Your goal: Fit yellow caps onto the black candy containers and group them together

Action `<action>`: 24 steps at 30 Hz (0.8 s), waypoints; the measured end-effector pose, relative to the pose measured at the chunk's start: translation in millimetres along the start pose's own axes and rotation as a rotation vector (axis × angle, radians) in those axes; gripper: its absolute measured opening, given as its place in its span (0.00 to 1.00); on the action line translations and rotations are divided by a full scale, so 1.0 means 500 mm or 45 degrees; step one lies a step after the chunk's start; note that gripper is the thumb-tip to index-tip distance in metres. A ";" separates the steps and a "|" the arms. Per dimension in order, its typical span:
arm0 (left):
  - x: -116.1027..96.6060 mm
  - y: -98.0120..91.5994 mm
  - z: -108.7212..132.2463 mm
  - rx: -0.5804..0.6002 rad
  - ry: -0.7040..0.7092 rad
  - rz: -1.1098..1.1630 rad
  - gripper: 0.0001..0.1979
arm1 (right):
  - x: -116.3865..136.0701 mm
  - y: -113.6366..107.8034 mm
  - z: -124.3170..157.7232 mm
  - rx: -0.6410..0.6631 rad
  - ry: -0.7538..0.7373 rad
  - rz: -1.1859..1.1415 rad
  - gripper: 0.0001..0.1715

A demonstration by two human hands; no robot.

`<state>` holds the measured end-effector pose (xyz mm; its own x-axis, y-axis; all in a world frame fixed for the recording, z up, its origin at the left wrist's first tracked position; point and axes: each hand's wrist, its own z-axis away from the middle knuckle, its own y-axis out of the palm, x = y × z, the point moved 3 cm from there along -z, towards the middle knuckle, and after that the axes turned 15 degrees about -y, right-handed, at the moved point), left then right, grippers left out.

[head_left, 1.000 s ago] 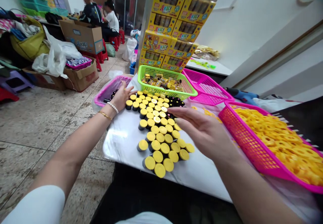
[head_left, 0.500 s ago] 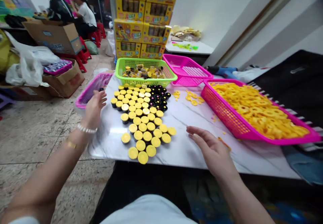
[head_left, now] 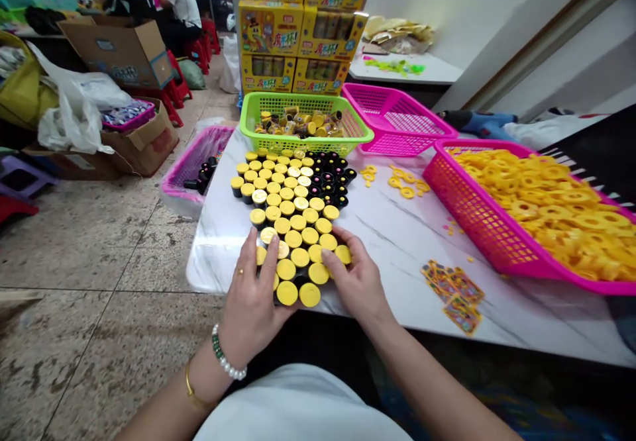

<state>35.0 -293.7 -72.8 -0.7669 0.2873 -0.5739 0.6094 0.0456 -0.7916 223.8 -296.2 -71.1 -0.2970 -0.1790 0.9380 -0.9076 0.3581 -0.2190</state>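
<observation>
Many small black cups with yellow lids [head_left: 299,257] stand packed together on the white marbled table. My left hand [head_left: 251,305] lies against the near left side of this group, its fingers spread over and beside the lids. Against the right side rests my right hand [head_left: 362,289], fingers apart, with the thumb and fingertips touching the outer cups. Neither hand grips a single cup. Behind the lidded cups, a cluster of black pieces [head_left: 330,179] with small pink and yellow centres sits on the tabletop.
A green basket [head_left: 305,143] holds small containers. Pink baskets stand behind [head_left: 397,106] and at right [head_left: 467,236], the latter full of yellow rings. Picture cards [head_left: 453,292] lie at right. A lined pink bin [head_left: 183,163] adjoins the left edge. Yellow boxes [head_left: 273,28] are stacked behind.
Both hands have moved inward to the yellow-lidded cups, the left from the bin side and the right from the table's right. The nearest cups sit closer together. The cards are now uncovered.
</observation>
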 end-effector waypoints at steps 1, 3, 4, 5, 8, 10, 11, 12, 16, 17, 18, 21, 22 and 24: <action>0.009 -0.003 -0.005 0.006 -0.003 -0.002 0.50 | 0.006 0.010 0.006 -0.012 -0.002 0.021 0.34; 0.025 -0.011 -0.010 0.025 -0.012 0.000 0.48 | 0.016 0.029 0.017 -0.054 -0.009 0.073 0.35; 0.032 -0.015 -0.011 0.035 -0.019 0.003 0.48 | 0.019 0.037 0.021 -0.080 -0.014 0.104 0.35; 0.039 -0.019 -0.011 0.038 -0.024 0.007 0.48 | 0.022 0.044 0.023 -0.106 -0.019 0.138 0.36; 0.059 -0.030 -0.018 0.017 -0.038 0.019 0.49 | 0.023 0.056 0.024 -0.147 -0.030 0.233 0.37; 0.073 -0.037 -0.026 -0.016 -0.051 0.026 0.49 | 0.020 0.058 0.023 -0.132 -0.023 0.238 0.37; 0.081 -0.040 -0.032 -0.030 -0.059 0.026 0.48 | 0.017 0.058 0.022 -0.120 -0.015 0.230 0.38; 0.088 -0.042 -0.039 -0.038 -0.065 0.021 0.48 | 0.015 0.058 0.022 -0.111 -0.007 0.224 0.38; 0.118 -0.049 -0.077 -0.053 -0.081 -0.047 0.49 | 0.011 0.058 0.024 -0.104 -0.025 0.255 0.38; 0.124 -0.051 -0.089 -0.059 -0.089 -0.059 0.49 | 0.011 0.059 0.025 -0.103 -0.032 0.262 0.38; 0.129 -0.053 -0.101 -0.063 -0.093 -0.061 0.49 | 0.011 0.060 0.025 -0.098 -0.029 0.263 0.38; 0.137 -0.063 -0.130 -0.034 -0.070 -0.006 0.52 | 0.006 0.060 0.026 -0.091 0.004 0.241 0.38; 0.138 -0.067 -0.135 -0.008 -0.053 0.031 0.53 | 0.004 0.058 0.026 -0.095 0.014 0.228 0.39; 0.141 -0.074 -0.135 0.048 -0.054 0.130 0.55 | -0.001 0.051 0.028 -0.107 0.011 0.190 0.39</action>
<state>-28.2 -210.4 -69.7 -0.7094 0.2476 -0.6598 0.6776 -0.0180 -0.7353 196.9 -300.0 -81.0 -0.4239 -0.1104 0.8990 -0.8254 0.4557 -0.3332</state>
